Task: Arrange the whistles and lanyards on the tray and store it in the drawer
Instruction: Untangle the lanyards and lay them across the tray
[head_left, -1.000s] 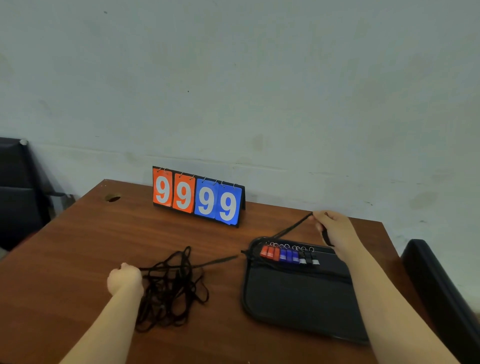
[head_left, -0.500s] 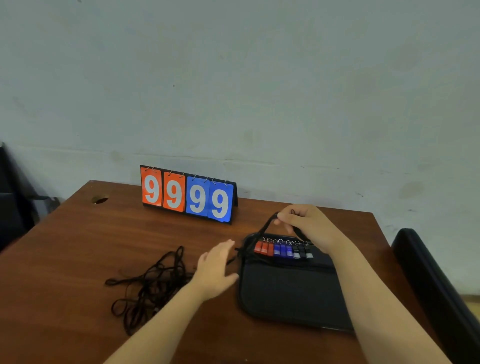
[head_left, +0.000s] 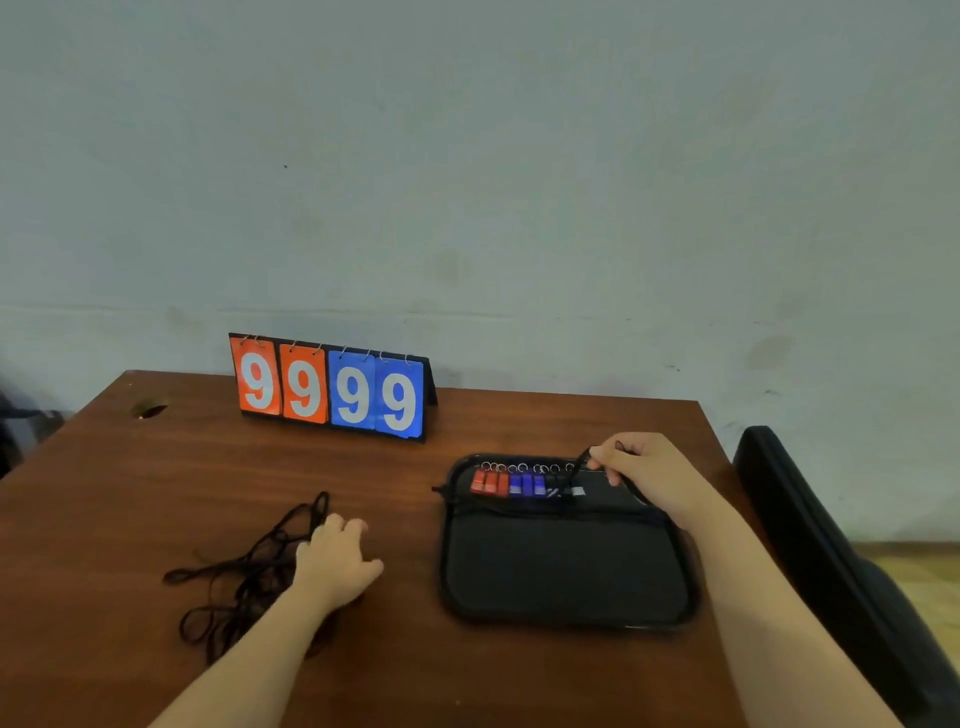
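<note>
- Whistles (head_left: 524, 484): a row lies along the far edge of the tray (head_left: 566, 571), side by side and touching, each with a metal ring pointing away from the person.
- Count: three red and three blue are plain. Darker and paler ones follow toward the tray's right end, partly hidden, so the total cannot be told.
- Handling, as a judgement: small, hard, light plastic that is easily knocked out of line. Best taken by the body or the ring.
- Right hand (head_left: 644, 467): over the tray's far right corner, thumb and fingers pinched on a black lanyard (head_left: 581, 464) that runs down to the row.
- Left hand (head_left: 335, 558): left of the tray, fingers bent down on a tangle of lanyards (head_left: 244, 577). Whether it grips a cord cannot be told.
- Tangle: limp, thin cord, likely to snag. Draw one loop at a time. Number of cords not countable.
- One tray, soft and dark, flat on the bench (head_left: 156, 493). One scoreboard (head_left: 332, 387) stands beyond the tray, to its left.
- Drawer: not in view.
</note>
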